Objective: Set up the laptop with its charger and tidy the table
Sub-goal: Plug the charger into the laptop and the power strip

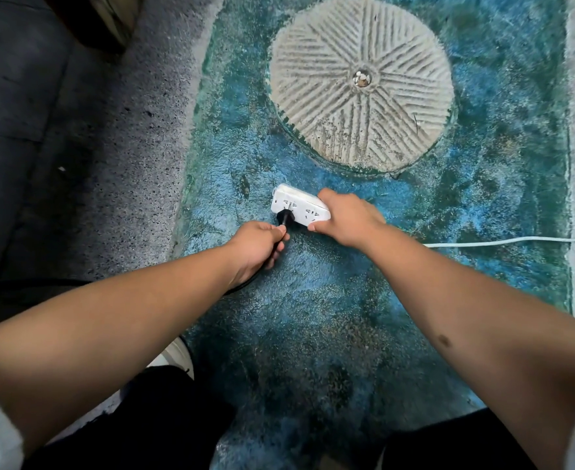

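Note:
A white power strip (pixel 298 206) lies on a blue shaggy rug (pixel 313 300). My right hand (pixel 347 217) grips the strip's right end and holds it tilted. A black charger plug (pixel 285 218) sits at the strip's left socket, its prongs partly showing. My left hand (pixel 260 244) is closed on the black cable just behind the plug. The black cable (pixel 245 283) runs back under my left forearm toward the left. The strip's white cord (pixel 516 241) leads off to the right edge. No laptop or table is in view.
A round beige ribbed patch (pixel 360 83) marks the rug beyond the strip. Grey carpet (pixel 137 147) borders the rug on the left, with a dark sofa edge (pixel 11 96) beyond. My knees in dark trousers (pixel 164 418) are at the bottom.

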The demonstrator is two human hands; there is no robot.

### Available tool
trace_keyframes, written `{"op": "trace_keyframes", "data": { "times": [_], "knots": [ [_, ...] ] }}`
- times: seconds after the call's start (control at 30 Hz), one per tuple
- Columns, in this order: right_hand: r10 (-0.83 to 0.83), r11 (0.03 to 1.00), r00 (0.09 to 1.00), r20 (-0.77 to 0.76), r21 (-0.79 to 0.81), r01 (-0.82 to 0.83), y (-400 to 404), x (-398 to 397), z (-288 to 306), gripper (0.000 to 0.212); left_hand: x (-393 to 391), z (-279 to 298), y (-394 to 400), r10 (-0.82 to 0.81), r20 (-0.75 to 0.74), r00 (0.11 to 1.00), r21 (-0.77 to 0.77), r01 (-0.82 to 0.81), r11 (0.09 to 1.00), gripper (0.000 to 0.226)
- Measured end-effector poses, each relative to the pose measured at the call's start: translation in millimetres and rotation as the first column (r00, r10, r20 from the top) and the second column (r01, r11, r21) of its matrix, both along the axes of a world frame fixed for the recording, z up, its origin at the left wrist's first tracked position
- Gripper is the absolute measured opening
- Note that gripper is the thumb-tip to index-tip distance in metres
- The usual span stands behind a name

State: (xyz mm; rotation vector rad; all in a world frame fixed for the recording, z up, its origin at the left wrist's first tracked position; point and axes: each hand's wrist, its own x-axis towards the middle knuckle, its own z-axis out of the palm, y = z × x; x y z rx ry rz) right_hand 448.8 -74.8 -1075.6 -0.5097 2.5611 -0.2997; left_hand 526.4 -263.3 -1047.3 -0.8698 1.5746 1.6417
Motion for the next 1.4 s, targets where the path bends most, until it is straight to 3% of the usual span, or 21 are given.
{"op": "trace_keyframes", "data": {
  "times": [0.2, 0.37, 0.6, 0.93, 1.17, 1.27, 1.4],
  "knots": [
    [0.064, 0.996, 0.998, -0.019, 0.056, -0.063, 5.3, 4.6, -6.4, 0.041, -2.2, -3.2, 2.1, 0.007, 0.062, 0.998, 0.084, -0.012, 0.996, 0.026],
    [0.027, 0.999, 0.999, -0.039, -0.037, -0.029, 8.9, 7.9, -7.3, 0.04, -2.8, -7.4, -3.2, -0.033, 0.019, 0.999, 0.107, 0.031, 0.994, 0.025],
    [0.066, 0.998, 0.992, -0.107, -0.014, -0.068, 12.1, 3.8, -1.2, 0.042, -6.4, -3.8, -7.5, -0.116, -0.022, 0.993, 0.171, 0.119, 0.978, 0.024],
    [0.113, 0.992, 0.993, -0.014, -0.052, -0.114, 6.9, 15.7, -0.2, 0.042, 1.4, -3.8, -4.4, -0.106, -0.006, 0.994, 0.117, 0.106, 0.988, 0.025],
    [0.181, 0.982, 0.981, -0.075, -0.031, -0.184, 0.1, 16.9, 4.8, 0.046, 3.3, -4.0, -8.3, -0.159, -0.022, 0.987, 0.074, 0.161, 0.984, 0.027],
    [0.106, 0.994, 0.994, -0.006, -0.037, -0.106, -2.5, 25.1, -0.5, 0.045, 0.0, -3.6, -4.5, -0.167, 0.013, 0.986, -0.035, 0.167, 0.985, 0.03],
    [0.038, 0.996, 0.967, 0.251, -0.086, -0.017, -0.2, 46.4, -21.1, 0.038, 0.5, -2.4, 0.8, -0.412, 0.145, 0.9, -0.209, 0.435, 0.876, 0.027]
  ]
}}
